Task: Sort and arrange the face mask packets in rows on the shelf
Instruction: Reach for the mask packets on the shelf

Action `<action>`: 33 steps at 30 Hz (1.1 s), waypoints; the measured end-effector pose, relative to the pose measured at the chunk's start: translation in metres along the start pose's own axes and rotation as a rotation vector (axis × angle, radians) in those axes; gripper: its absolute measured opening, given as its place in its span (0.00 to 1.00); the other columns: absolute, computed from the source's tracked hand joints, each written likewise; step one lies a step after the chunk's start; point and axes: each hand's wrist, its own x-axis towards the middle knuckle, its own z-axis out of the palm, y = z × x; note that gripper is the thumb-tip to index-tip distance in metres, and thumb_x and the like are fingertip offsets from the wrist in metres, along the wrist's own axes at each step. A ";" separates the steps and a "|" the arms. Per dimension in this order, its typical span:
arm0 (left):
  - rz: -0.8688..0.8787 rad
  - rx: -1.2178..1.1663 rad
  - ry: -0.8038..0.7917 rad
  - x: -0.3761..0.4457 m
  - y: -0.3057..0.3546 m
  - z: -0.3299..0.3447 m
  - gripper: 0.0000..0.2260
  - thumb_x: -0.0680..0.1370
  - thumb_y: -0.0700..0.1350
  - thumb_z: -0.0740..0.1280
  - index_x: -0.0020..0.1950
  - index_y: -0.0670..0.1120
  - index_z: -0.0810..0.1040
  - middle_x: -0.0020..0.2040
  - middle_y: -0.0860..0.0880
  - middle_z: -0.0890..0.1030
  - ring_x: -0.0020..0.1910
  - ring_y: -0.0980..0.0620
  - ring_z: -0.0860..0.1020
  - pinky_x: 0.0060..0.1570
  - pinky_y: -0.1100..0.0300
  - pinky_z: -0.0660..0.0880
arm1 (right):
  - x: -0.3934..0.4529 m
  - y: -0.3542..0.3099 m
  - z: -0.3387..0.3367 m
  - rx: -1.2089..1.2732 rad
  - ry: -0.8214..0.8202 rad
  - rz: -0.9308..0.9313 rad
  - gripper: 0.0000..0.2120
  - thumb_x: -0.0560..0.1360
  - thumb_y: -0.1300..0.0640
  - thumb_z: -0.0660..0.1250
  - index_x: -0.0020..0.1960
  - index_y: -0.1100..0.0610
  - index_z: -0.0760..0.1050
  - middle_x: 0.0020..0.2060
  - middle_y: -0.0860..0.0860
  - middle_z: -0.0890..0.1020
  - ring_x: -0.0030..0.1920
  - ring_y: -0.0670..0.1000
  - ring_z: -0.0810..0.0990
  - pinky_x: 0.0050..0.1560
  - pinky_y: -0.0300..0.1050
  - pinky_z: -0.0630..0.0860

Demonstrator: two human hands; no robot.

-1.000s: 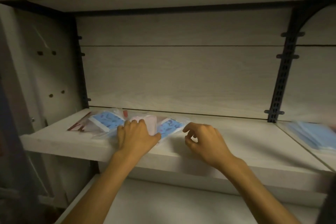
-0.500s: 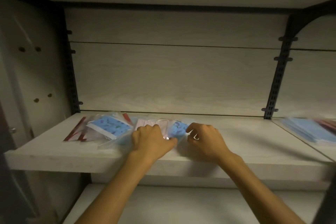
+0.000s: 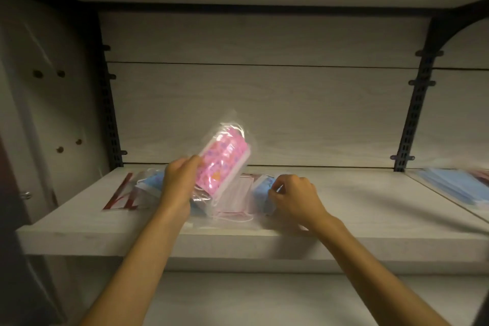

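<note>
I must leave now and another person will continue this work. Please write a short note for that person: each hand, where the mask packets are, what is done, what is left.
Left hand: grips the pink patterned packet, lifted and tilted above the pile.
Right hand: fingers pinch a blue packet lying on the shelf.
Other packets: a white mask packet and another blue one lie mixed, overlapping, at the left.
Done: no rows yet on this shelf.
Left: separate the pile by kind and lay the packets in rows.
</note>
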 end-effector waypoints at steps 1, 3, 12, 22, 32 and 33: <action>-0.016 -0.044 -0.001 0.002 0.000 -0.006 0.09 0.74 0.42 0.67 0.49 0.38 0.81 0.43 0.43 0.84 0.43 0.42 0.83 0.43 0.49 0.79 | 0.002 -0.004 0.003 -0.012 -0.018 0.022 0.13 0.76 0.47 0.67 0.51 0.55 0.83 0.46 0.53 0.85 0.47 0.54 0.83 0.51 0.50 0.80; -0.041 -0.034 -0.003 0.005 -0.005 -0.018 0.07 0.78 0.41 0.64 0.52 0.42 0.79 0.46 0.42 0.84 0.44 0.42 0.84 0.42 0.49 0.82 | 0.006 -0.010 0.010 -0.065 -0.065 0.070 0.23 0.74 0.36 0.66 0.49 0.57 0.82 0.44 0.52 0.85 0.43 0.53 0.82 0.49 0.49 0.81; -0.212 0.063 -0.075 0.011 -0.023 -0.048 0.12 0.76 0.31 0.64 0.58 0.42 0.74 0.48 0.40 0.82 0.43 0.42 0.83 0.32 0.53 0.82 | 0.012 -0.035 0.023 -0.222 -0.199 0.183 0.40 0.58 0.24 0.71 0.55 0.53 0.76 0.47 0.49 0.79 0.46 0.52 0.75 0.45 0.44 0.71; -0.216 -0.006 -0.080 0.022 -0.032 -0.058 0.27 0.75 0.28 0.64 0.72 0.46 0.69 0.61 0.43 0.76 0.48 0.43 0.81 0.43 0.49 0.81 | 0.030 -0.020 -0.013 0.403 0.017 0.242 0.10 0.61 0.65 0.78 0.40 0.56 0.84 0.36 0.52 0.85 0.42 0.56 0.84 0.44 0.48 0.78; -0.120 0.098 -0.114 0.023 -0.037 -0.060 0.21 0.74 0.28 0.62 0.61 0.47 0.80 0.57 0.47 0.76 0.50 0.45 0.80 0.50 0.45 0.81 | 0.018 -0.075 -0.022 -0.391 0.112 -0.249 0.17 0.68 0.67 0.66 0.51 0.54 0.85 0.48 0.53 0.84 0.48 0.59 0.81 0.44 0.46 0.76; -0.120 0.100 -0.116 0.024 -0.037 -0.060 0.21 0.74 0.28 0.62 0.60 0.47 0.80 0.56 0.48 0.76 0.51 0.45 0.80 0.52 0.43 0.81 | 0.016 -0.075 -0.013 -0.408 0.005 -0.238 0.14 0.69 0.65 0.67 0.50 0.55 0.85 0.47 0.54 0.84 0.47 0.58 0.81 0.45 0.46 0.78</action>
